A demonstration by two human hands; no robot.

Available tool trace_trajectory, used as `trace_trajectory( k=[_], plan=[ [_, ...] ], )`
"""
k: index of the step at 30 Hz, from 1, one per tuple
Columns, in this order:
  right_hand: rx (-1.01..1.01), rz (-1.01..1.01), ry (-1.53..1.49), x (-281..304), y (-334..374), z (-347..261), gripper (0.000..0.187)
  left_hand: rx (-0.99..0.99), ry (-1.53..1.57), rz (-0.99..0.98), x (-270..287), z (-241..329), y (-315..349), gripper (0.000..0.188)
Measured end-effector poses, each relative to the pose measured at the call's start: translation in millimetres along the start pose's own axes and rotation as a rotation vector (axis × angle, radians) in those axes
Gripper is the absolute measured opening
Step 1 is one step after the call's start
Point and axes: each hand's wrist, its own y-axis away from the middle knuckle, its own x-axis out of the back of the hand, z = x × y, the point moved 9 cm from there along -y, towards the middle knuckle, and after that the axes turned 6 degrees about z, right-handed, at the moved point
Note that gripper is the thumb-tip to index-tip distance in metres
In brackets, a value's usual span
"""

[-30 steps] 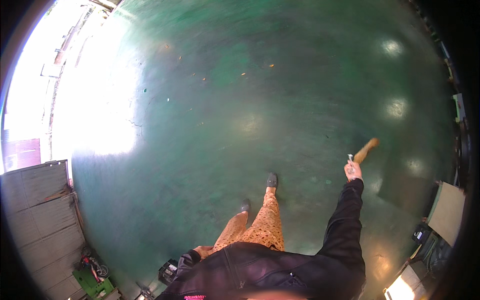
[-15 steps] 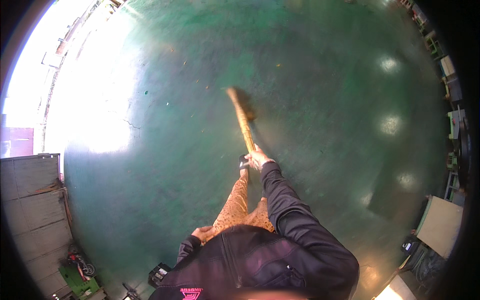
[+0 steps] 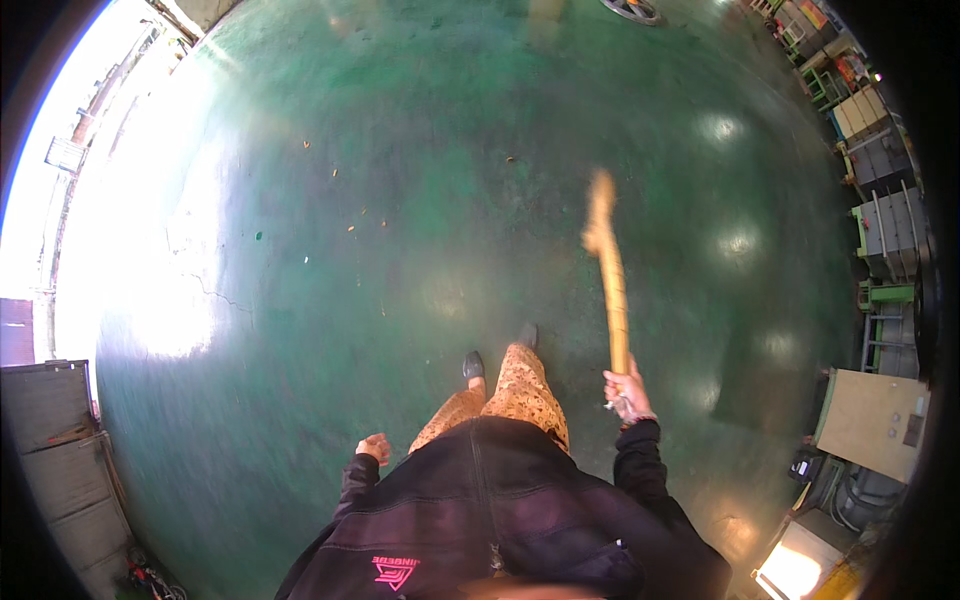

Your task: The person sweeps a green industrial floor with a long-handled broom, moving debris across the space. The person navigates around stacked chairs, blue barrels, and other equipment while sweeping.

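Note:
A yellowish straw hand broom (image 3: 615,305) reaches forward over the green floor on my right. My right hand (image 3: 627,392) wraps round the lower end of its bound handle. The broom's far end, slightly smeared by motion, seems held just over or against the floor; I cannot tell which. At my left side hangs my left hand (image 3: 375,447), fingers curled in, with nothing visible in it. Small yellowish bits (image 3: 351,228) lie scattered on the floor ahead and to the left.
Machines and grey cabinets (image 3: 885,230) line the right edge, with a beige panel (image 3: 872,424) nearer to me. Grey panels (image 3: 60,450) stand at the lower left. A wheel (image 3: 632,9) shows at the top. Bright light glares on the floor at the left.
My right hand has swung the broom from the middle out to the right. My left hand has moved slightly left and up. A step brings both shoes into view, and the wheel now shows.

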Motion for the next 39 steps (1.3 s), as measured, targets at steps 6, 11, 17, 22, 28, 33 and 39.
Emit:
trace_trajectory(
  k=[6,11,17,22,28,33,39],
  plan=[
    [-0.091,0.053,-0.544,99,-133,-95,0.021,0.215,0.136,-0.09,-14,54,-32,0.045],
    [-0.121,0.037,-0.918,135,-243,-162,0.014,0.051,-0.021,-0.29,-52,131,-16,0.048],
    [-0.431,0.064,-0.222,19,-351,-130,0.02,0.074,0.093,-0.038,-83,255,11,0.038],
    [0.038,0.254,0.769,-121,-350,-93,0.077,0.008,0.002,0.1,-100,321,24,0.033],
    [-0.379,-0.296,0.278,-292,-292,-76,0.057,-0.152,-0.568,0.191,-93,312,-4,0.033],
    [-0.558,-0.597,0.043,-332,-239,-149,0.023,-0.376,-0.939,0.1,-95,330,-44,0.036],
    [-0.204,-0.433,0.081,-277,-238,-253,0.056,0.09,-0.449,-0.024,-73,388,-86,0.04]
  ],
)
